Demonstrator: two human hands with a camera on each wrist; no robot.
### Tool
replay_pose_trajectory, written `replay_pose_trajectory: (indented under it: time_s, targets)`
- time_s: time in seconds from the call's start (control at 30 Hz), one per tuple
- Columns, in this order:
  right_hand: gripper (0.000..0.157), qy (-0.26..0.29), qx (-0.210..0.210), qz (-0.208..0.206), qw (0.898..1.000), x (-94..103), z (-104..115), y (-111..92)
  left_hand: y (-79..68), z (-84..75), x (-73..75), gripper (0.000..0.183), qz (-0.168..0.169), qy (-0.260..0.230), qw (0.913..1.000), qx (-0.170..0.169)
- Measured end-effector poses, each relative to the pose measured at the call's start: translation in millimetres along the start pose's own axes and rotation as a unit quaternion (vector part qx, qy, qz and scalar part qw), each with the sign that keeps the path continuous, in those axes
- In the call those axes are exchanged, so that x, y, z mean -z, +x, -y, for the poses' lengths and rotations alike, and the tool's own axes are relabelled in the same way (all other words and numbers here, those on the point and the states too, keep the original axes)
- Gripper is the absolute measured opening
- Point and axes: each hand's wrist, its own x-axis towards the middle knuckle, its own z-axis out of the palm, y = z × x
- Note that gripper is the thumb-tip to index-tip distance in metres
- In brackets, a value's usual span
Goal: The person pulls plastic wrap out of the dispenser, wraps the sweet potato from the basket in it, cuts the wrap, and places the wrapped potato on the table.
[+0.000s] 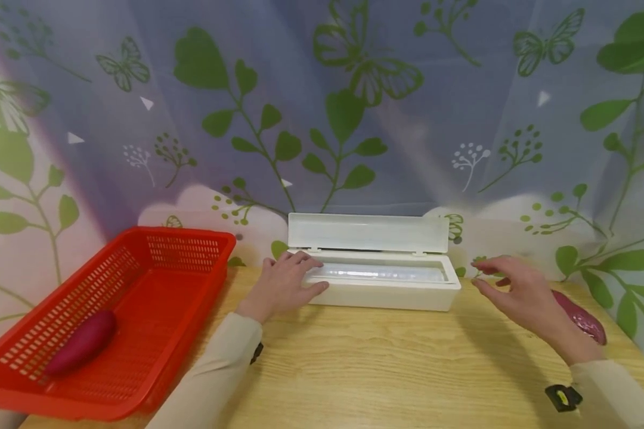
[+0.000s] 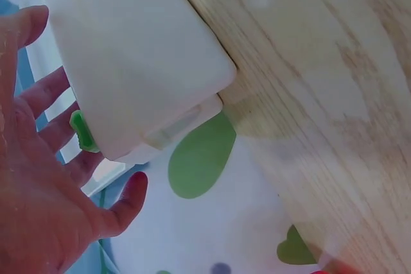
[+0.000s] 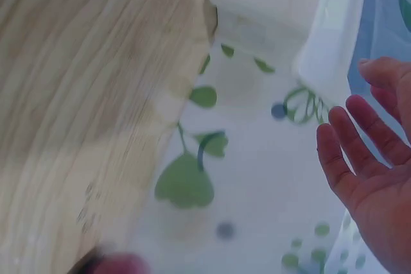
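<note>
A white cling film dispenser box (image 1: 386,296) stands at the back of the table with its lid (image 1: 367,232) raised. Inside lies a clear, shiny film roll (image 1: 381,272). My left hand (image 1: 284,283) is at the box's left end, fingers spread over the opening and thumb near the front edge; whether it touches is unclear. A small green piece (image 2: 83,131) shows on the box by the fingers in the left wrist view. To the right of the box, my right hand (image 1: 523,295) hovers with loosely bent fingers, holding nothing visible.
On the left stands a red perforated basket (image 1: 179,316) holding a purple, sweet-potato-like vegetable (image 1: 83,344). Another purple vegetable (image 1: 585,319), with a glossy surface, lies at the right, partly behind the right hand. A patterned curtain (image 1: 397,149) hangs just behind the box.
</note>
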Motion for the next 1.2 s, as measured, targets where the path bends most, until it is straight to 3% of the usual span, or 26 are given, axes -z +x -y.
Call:
replay_pose_trajectory:
  time_s: [0.17, 0.37, 0.5, 0.6, 0.83, 1.03, 1.2]
  targets:
    - [0.036, 0.001, 0.029, 0.054, 0.998, -20.6, 7, 18, 2.8, 1.8, -0.1, 0.056, 0.009, -0.001, 1.0000, 0.002]
    - [0.037, 0.038, -0.023, 0.158, 0.987, -36.9, 12, 38, 6.8, 4.4, 1.2, 0.059, 0.036, 0.003, 0.9993, 0.010]
    - [0.034, 0.029, -0.046, 0.196, 0.979, -44.9, 13, 46, 11.4, 8.2, 2.2, 0.058, 0.056, -0.015, 0.9983, 0.008]
    - [0.022, 0.027, -0.053, 0.195, 0.979, -50.6, 13, 49, 12.8, 14.7, 3.2, 0.050, 0.046, -0.059, 0.9972, 0.003]
    - [0.009, 0.059, -0.087, 0.139, 0.985, -60.0, 11, 49, 8.5, 33.8, 0.7, 0.040, -0.036, -0.171, 0.9847, 0.004]
    - [0.007, 0.078, -0.109, 0.103, 0.986, -63.1, 6, 45, 9.4, 38.7, 1.6, 0.040, -0.061, -0.195, 0.9783, 0.034]
    - [0.019, 0.098, -0.143, 0.141, 0.975, -57.8, 8, 44, 11.8, 39.5, 1.2, 0.034, -0.062, -0.197, 0.9771, 0.052]
